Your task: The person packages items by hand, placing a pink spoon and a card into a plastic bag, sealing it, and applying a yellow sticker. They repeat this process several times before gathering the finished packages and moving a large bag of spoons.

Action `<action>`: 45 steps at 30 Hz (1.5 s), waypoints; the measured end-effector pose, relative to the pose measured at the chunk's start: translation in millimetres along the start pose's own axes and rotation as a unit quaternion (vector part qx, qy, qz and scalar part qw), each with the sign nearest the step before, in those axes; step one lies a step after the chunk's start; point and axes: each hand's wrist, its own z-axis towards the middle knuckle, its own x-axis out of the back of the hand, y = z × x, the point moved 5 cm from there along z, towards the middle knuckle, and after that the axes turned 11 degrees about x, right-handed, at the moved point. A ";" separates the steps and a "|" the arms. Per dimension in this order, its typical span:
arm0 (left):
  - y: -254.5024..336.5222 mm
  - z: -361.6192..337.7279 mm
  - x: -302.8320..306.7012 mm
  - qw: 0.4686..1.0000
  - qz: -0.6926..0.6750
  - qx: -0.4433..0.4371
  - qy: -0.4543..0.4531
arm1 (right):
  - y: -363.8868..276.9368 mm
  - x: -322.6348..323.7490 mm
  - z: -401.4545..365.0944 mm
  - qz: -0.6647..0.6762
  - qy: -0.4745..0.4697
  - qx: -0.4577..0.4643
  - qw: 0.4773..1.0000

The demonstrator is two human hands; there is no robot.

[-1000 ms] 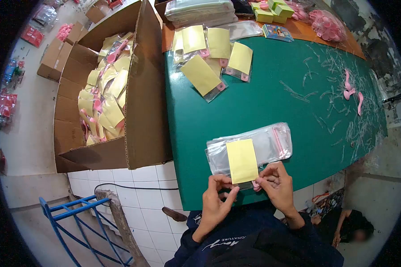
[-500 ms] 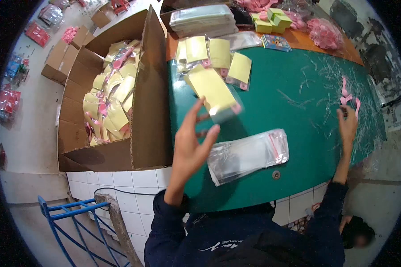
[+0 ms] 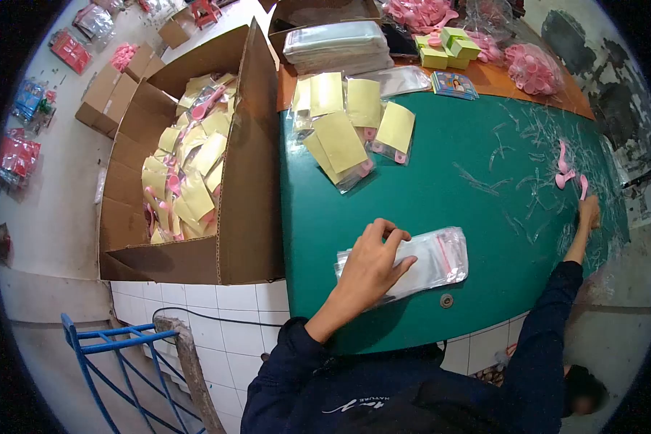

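On a green bench (image 3: 412,195), a stack of clear bags (image 3: 435,259) lies before the wearer. Over its left end is the left hand (image 3: 375,262), thumb and fingers loosely parted. Well right of the stack, the right hand (image 3: 590,213) meets a pink spoon (image 3: 584,186); whether it pinches cannot be told. Beyond the stack lie yellow-carded packets (image 3: 340,142); left of it stands a filled cardboard box (image 3: 249,159).

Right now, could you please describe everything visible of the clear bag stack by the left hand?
The clear bag stack looks like glossy plastic, with a reddish stripe near its right end. It lies flat, edges uneven, on the front part of the green tabletop. The left hand partly hides it; contact is unclear.
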 end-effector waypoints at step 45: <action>-14.7 5.7 -1.0 0.922 -0.358 0.067 -0.128 | 46.1 -45.4 61.5 -0.004 -0.070 0.073 0.995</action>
